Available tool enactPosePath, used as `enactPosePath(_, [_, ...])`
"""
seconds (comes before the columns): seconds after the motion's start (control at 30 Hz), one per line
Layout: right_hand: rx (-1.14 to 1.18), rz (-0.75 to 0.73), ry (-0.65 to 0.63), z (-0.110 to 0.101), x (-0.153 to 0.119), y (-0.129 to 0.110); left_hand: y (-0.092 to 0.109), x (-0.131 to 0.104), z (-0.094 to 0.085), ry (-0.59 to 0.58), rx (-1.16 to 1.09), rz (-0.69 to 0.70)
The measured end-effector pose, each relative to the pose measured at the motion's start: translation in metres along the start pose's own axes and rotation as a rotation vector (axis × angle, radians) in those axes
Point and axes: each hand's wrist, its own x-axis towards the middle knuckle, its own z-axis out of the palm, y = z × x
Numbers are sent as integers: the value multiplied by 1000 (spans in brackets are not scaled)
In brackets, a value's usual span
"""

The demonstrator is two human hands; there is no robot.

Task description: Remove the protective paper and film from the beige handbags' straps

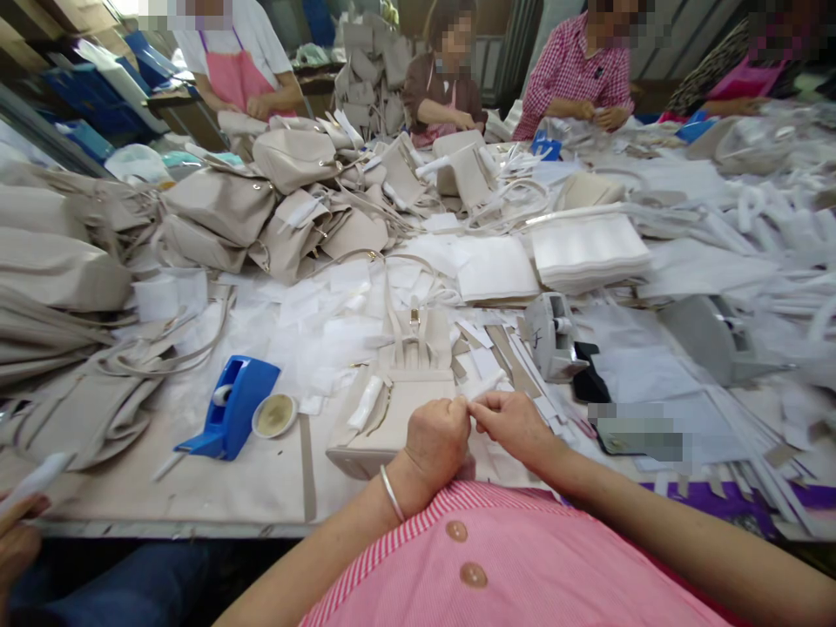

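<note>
My left hand [437, 442] is closed in a fist at the right edge of a beige handbag [418, 396], close to my apron. Against its knuckles, my right hand [513, 425] is pinched, thumb to forefinger. Whatever the fingers hold is hidden or too small to make out. The handbag lies on the table with its strap and gold buckle [414, 318] pointing away from me. A white wrapped piece [366, 402] rests on its left part. Just beyond my right hand are white paper scraps [484, 361] and beige strips.
Left of the handbag stand a blue tape dispenser [232, 405] and a small round tub [274, 415]. Grey tape dispensers [552, 335] and a dark phone-like object [586, 373] are on the right. Beige bags [222, 205] pile up at the back left. Several people work across the table; another person's hand [16, 535] shows at lower left.
</note>
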Motion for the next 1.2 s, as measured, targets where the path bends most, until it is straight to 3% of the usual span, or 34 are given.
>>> enactPosePath(0.13, [82,-40,-15,4,-5,7,-3,0,4,0,-48,-45])
enactPosePath(0.37, [273,59,80,21,-6,12,-2,2,2,-19,-275,-206])
enactPosePath(0.53, [218,-37,151,28,2,18,-7,4,-5,-44,-695,-384])
enactPosePath(0.7, [171,-140,109,27,11,25,-18,5,-9,-199,-1151,-495])
enactPosePath(0.8, [137,-150,85,26,14,24,-20,3,-8,-216,-1339,-549])
enactPosePath(0.93, [126,-154,8,26,13,22,-18,1,-8,-158,-1370,-638])
enactPosePath(1.2, [126,-470,-117,26,17,33,-19,3,-6,-166,-1438,-673])
